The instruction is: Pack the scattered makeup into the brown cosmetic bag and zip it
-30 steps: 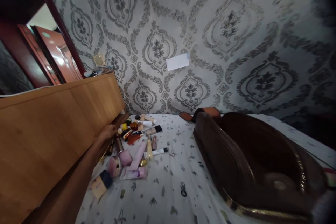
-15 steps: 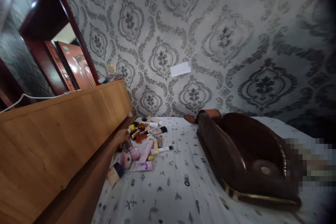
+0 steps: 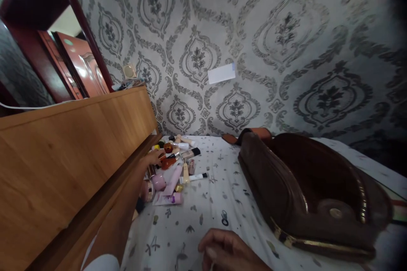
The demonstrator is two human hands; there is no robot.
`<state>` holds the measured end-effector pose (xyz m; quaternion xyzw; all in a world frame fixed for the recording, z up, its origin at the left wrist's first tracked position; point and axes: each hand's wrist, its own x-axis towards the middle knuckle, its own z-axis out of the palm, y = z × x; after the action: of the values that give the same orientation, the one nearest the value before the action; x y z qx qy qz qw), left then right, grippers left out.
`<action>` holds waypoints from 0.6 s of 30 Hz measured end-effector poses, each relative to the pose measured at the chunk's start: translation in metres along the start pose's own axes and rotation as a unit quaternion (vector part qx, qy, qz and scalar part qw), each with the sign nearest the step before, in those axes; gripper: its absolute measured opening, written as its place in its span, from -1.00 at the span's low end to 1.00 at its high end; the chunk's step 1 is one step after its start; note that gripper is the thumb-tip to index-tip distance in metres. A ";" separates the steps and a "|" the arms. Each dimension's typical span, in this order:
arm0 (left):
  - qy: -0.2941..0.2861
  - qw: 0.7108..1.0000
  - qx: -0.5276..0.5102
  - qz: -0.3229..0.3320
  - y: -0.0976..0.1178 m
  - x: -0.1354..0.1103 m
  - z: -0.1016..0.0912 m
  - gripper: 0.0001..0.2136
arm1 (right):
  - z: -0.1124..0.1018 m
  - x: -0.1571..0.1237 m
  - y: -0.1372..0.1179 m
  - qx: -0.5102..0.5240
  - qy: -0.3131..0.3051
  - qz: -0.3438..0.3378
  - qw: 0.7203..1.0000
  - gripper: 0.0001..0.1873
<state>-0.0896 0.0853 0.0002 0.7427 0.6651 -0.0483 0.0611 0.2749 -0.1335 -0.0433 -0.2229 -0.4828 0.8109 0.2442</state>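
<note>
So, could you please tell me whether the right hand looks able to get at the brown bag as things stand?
Probably yes: low in the view, the right hand is left of the brown bag, and only patterned sheet shows between them.

Leather-like, cloth, wood and plastic finishes showed side by side.
The large dark brown open bag [image 3: 270, 182] looked like smooth leather with a low sheen, its curved gold zip [image 3: 330, 244] bright and metallic. The white leaf-printed sheet [image 3: 200, 237] was matt, softly wrinkled cloth. The long pale-pink squeeze tube [image 3: 174, 180] seemed smooth plastic; the squat pink jar [image 3: 159, 183] shone gently, plastic or glass, impossible to tell which. The long honey-brown board [image 3: 79, 148] had wood grain under a satin finish. The grey-and-white damask wallpaper [image 3: 197, 57] looked mostly matt, and its white rectangular slip [image 3: 221, 73] resembled paper. The orange-red panelled door [image 3: 78, 61] gleamed glossily.
</note>
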 end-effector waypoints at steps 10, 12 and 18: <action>0.006 0.998 0.023 0.057 0.018 -0.017 0.012 -0.76 | -0.016 -0.002 0.015 0.168 0.066 0.005 0.984 -0.64; 0.019 0.999 0.035 0.036 0.024 -0.018 0.018 -0.75 | -0.014 -0.002 0.013 0.170 0.072 -0.006 0.983 -0.64; 0.058 0.997 0.050 -0.008 0.045 -0.018 0.022 -0.68 | -0.012 -0.004 0.010 0.171 0.057 -0.004 0.984 -0.65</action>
<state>-0.0467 0.0594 -0.0174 0.7409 0.6704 -0.0389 -0.0150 0.2833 -0.1320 -0.0575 -0.2217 -0.3234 0.8663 0.3095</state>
